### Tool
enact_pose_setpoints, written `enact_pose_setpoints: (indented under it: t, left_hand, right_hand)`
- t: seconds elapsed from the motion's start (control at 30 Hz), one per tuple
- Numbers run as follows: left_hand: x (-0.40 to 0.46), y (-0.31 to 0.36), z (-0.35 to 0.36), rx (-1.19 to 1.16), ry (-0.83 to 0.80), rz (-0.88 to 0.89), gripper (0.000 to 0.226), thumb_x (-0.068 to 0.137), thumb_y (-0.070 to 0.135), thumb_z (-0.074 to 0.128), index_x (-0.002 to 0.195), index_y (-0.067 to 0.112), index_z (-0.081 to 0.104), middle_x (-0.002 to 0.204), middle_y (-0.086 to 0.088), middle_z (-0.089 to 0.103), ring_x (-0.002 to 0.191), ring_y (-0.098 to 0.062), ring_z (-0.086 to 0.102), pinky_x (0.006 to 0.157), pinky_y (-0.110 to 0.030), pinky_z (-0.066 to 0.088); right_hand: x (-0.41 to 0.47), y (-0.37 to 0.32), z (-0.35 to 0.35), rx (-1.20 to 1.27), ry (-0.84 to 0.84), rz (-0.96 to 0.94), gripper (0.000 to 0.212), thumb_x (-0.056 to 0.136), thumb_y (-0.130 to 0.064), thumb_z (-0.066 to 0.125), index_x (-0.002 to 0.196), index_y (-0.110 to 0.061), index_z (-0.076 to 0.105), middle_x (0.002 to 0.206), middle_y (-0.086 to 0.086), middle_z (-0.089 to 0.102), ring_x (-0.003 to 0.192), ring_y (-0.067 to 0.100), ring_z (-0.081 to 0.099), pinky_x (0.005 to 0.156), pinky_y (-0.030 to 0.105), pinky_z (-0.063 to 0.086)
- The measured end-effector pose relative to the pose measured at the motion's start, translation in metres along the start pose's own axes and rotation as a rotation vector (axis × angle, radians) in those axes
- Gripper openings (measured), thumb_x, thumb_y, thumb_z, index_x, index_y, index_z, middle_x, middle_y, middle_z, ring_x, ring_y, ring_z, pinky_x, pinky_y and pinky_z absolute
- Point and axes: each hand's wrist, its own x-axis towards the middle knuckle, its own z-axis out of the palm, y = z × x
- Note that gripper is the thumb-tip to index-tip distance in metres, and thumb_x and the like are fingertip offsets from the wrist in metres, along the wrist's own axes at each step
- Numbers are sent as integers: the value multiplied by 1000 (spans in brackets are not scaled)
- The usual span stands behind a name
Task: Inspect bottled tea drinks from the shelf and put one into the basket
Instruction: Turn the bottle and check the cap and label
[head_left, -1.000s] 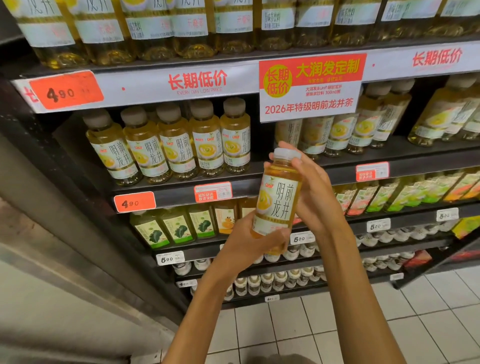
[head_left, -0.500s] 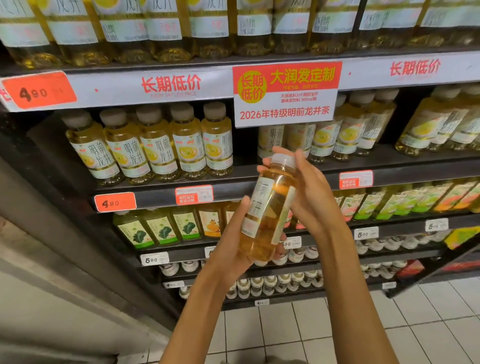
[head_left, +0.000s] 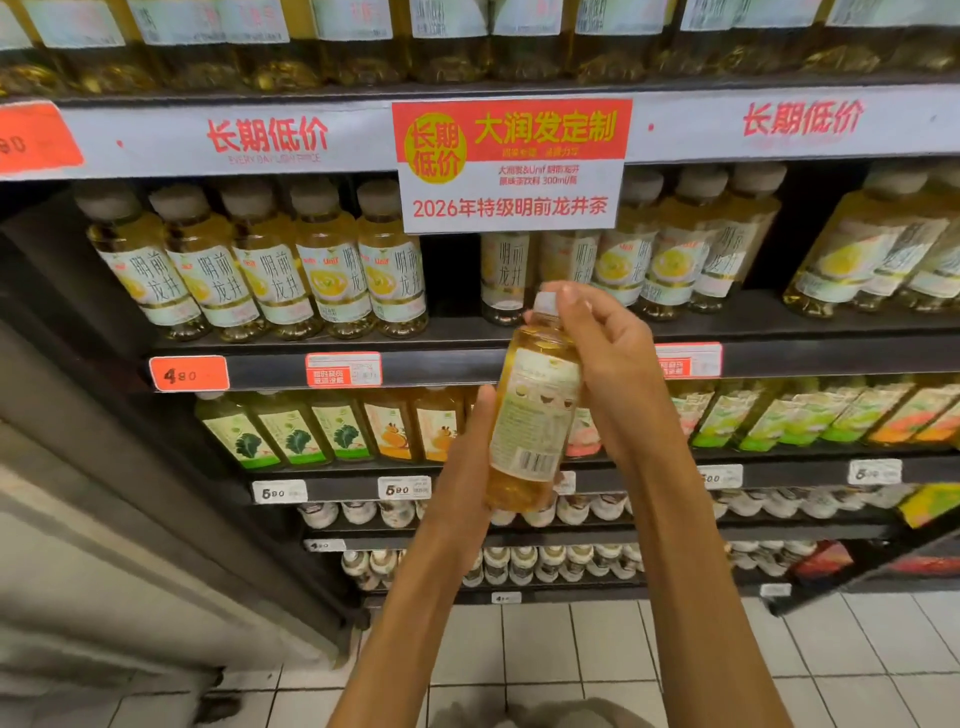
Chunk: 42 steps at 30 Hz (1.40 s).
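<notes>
Clear plastic tea bottle (head_left: 532, 415) of amber liquid stands nearly upright, white cap up, barcode side facing the camera, held in front of the dark shelf (head_left: 779, 364). Left hand (head_left: 462, 467) grips its lower body; right hand (head_left: 608, 353) curls around the neck. Matching bottles (head_left: 270, 270) line the shelf behind.

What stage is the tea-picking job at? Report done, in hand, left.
Done: one tea bottle is off the shelf. In hand: left hand grips its base, right hand its neck, barcode side facing the camera. Left: placing it in the basket, which is not in view.
</notes>
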Motion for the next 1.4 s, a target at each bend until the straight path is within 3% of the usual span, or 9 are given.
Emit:
enact_pose_setpoints:
  t: [0.1, 0.23, 0.4, 0.53, 0.63, 0.77, 1.03, 1.2, 1.4]
  left_hand:
    - [-3, 3, 3, -246, -147, -153, 64, 90, 60, 34, 102, 9, 70, 79, -15, 69, 61, -25, 65, 52, -30, 52]
    - [-4, 2, -4, -232, -291, -281, 65, 93, 52, 29, 94, 2, 69, 74, -15, 68, 59, -24, 65, 53, -28, 52]
    - [-4, 13, -11, 246, 23, -63, 60, 91, 63, 21, 118, 28, 63, 113, 0, 71, 107, -16, 65, 94, -40, 50]
    - [-7, 21, -9, 389, 43, 24, 72, 69, 76, 31, 114, 30, 64, 109, 3, 71, 99, -9, 67, 76, -23, 53]
    - [-9, 19, -11, 124, 7, -71, 65, 76, 72, 33, 100, 25, 71, 93, -8, 74, 79, -24, 71, 65, -35, 58]
    - [-14, 19, -18, -196, -207, -271, 74, 87, 67, 30, 102, 4, 66, 76, -17, 67, 59, -27, 66, 50, -31, 54]
    - [-14, 23, -21, 113, -89, -166, 70, 77, 67, 39, 129, 23, 54, 116, -12, 69, 102, -25, 68, 89, -42, 55]
    - [-20, 29, -17, -243, -162, -301, 72, 82, 61, 47, 125, 4, 57, 95, -18, 70, 78, -28, 70, 67, -38, 58]
    - [-24, 38, -14, -531, -293, -299, 67, 89, 56, 48, 128, 2, 54, 102, -24, 68, 86, -34, 70, 75, -43, 58]
  right_hand:
    - [0, -3, -3, 166, -92, 59, 42, 87, -48, 51, 112, -16, 63, 98, 6, 70, 98, 26, 68, 87, 36, 55]
    - [-3, -4, -7, 327, -176, 92, 28, 97, -28, 46, 116, -12, 60, 100, 10, 70, 102, 27, 67, 90, 39, 54]
    - [-5, -10, 2, 97, -68, 10, 20, 94, -23, 57, 110, -16, 65, 98, 8, 72, 97, 22, 69, 78, 30, 57]
    - [-2, -10, 13, -48, 26, -34, 17, 96, -26, 55, 107, -19, 66, 106, 13, 69, 103, 25, 65, 90, 40, 55]
    - [1, -7, 11, -2, -82, 47, 27, 98, -33, 48, 114, -19, 65, 107, 7, 71, 101, 22, 67, 87, 35, 56]
    - [4, 4, 13, 281, -157, 188, 34, 91, -34, 49, 115, -13, 61, 105, 8, 72, 99, 23, 68, 84, 35, 57]
    - [12, 12, 18, 254, -85, 182, 25, 88, -32, 58, 102, -13, 66, 88, 4, 71, 83, 20, 71, 72, 29, 58]
    - [15, 15, 25, 402, -68, 387, 29, 96, -34, 50, 104, -10, 65, 95, 13, 73, 83, 23, 72, 74, 34, 60]
    - [15, 22, 31, 679, -130, 670, 32, 97, -39, 46, 110, -12, 58, 82, 14, 72, 73, 25, 73, 60, 35, 59]
